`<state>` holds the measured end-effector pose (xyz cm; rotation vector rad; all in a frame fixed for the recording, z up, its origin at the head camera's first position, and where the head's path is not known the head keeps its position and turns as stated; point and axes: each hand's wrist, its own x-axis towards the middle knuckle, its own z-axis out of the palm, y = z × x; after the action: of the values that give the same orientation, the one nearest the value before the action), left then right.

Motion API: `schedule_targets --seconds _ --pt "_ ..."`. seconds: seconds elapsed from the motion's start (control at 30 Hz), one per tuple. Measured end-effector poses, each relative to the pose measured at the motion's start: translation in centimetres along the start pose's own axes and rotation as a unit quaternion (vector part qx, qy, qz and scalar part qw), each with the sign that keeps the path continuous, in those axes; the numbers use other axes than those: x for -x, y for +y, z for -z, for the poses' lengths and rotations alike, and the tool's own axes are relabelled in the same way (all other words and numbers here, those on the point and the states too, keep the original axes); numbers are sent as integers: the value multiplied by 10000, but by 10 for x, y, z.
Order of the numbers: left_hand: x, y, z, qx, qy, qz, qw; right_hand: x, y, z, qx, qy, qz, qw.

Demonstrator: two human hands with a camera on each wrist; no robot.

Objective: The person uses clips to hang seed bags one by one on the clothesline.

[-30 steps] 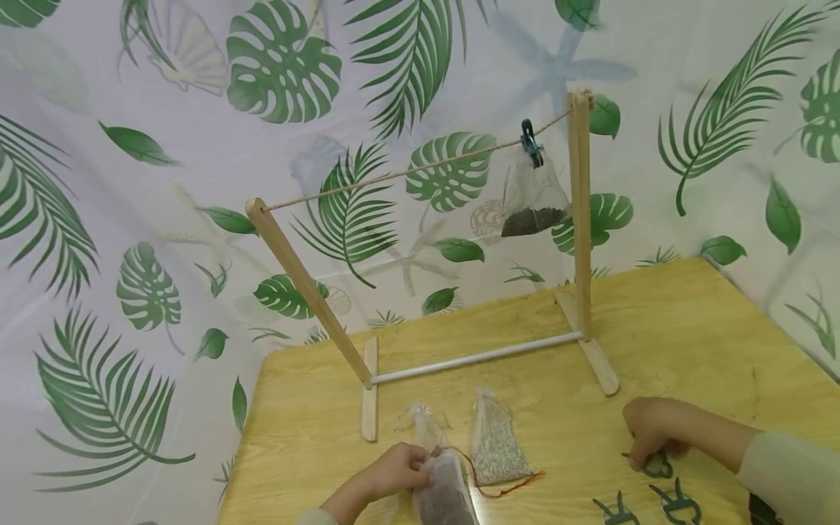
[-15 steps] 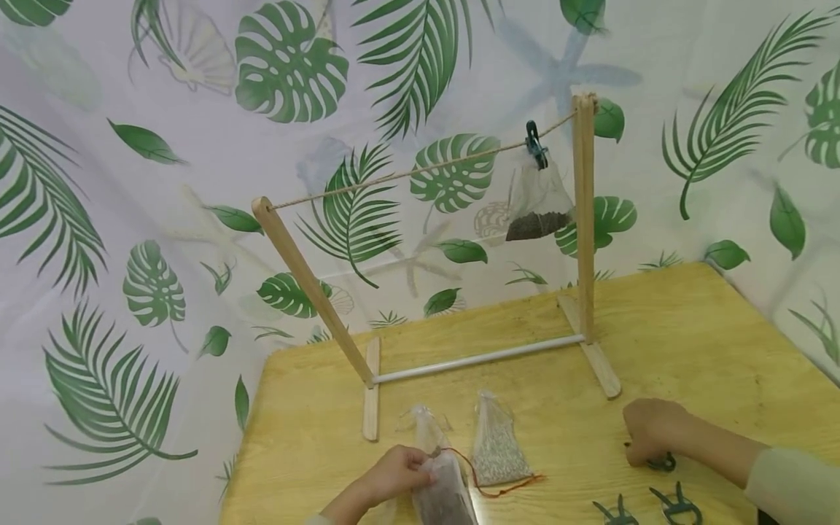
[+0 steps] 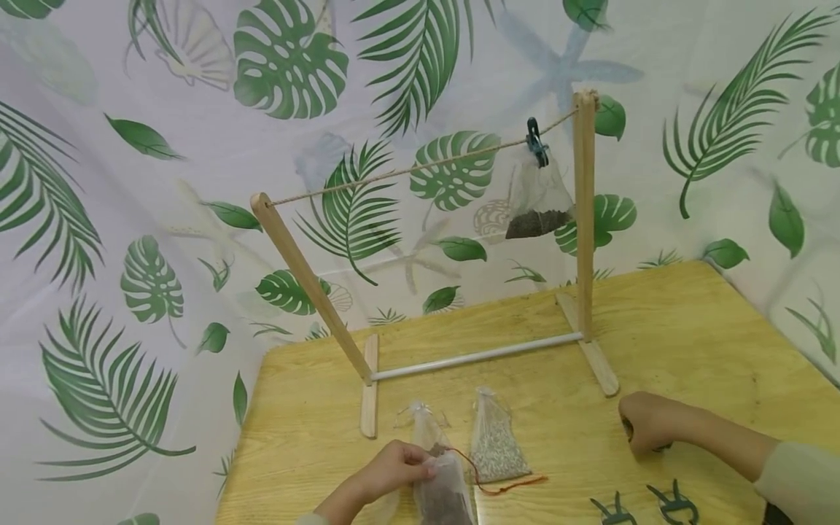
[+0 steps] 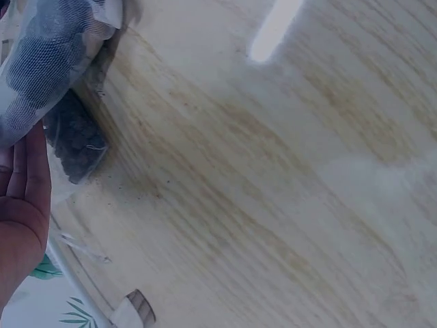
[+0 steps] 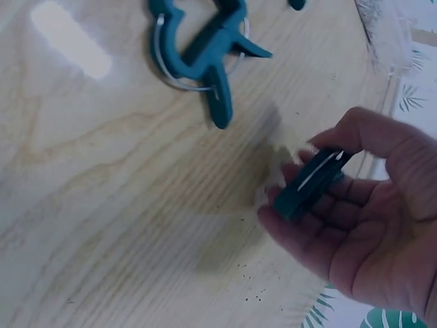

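Note:
My left hand pinches the upper part of a white mesh drawstring bag with dark contents. A red cord trails from it to the right. Another mesh bag of dark pieces lies beneath, partly covered. Close by, a mesh bag of pale grains lies flat. On the right, my right hand holds a dark green spring clip between thumb and fingers, just over the table; the hand's back hides most of it in the head view.
A wooden frame with a rope line stands behind the bags. From the rope hangs a mesh bag under a green clip. Two more clips lie near the front right edge. A leaf-print cloth backs the table.
My right hand has gathered up the clip that lay spread under its fingers, and shifted slightly left. My left hand keeps its grip on the bag almost unmoved.

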<state>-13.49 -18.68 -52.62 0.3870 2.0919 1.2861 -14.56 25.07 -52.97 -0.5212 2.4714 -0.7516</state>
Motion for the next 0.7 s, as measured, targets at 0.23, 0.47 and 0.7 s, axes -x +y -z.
schedule_targets --seconds 0.23,0.47,0.7 --pt "2 15 -3 -189 -220 -202 9994 -4 -1 5 -548 -62 527 9971" --pt "2 27 -2 -300 -373 -147 9987 -10 -8 10 -686 41 799 9944" --pt "6 43 7 -621 -499 -314 9963 -13 -14 14 -521 310 1056 9926"
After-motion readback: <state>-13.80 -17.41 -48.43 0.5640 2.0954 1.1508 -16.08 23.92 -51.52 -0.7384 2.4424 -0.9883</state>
